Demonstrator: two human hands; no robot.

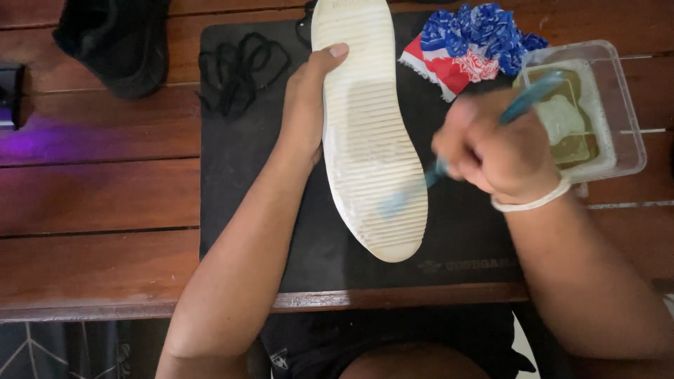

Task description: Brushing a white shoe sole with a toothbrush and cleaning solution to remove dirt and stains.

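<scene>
Holding the shoe (368, 133) tight with the left hand (305, 105), the right hand (491, 151) should scrub gently with its toothbrush (523, 105).

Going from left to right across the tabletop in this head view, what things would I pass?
Black shoe → black laces → left hand → white shoe sole → right hand holding a blue brush → clear plastic tub.

Two hands are in view: the left hand (307, 105) and the right hand (491, 151). There is one white shoe sole (368, 133), one blue brush (523, 105), one clear tub (597, 112), one patterned cloth (474, 42), one black mat (239, 182), one black shoe (116, 42) and one bundle of black laces (239, 70).
</scene>
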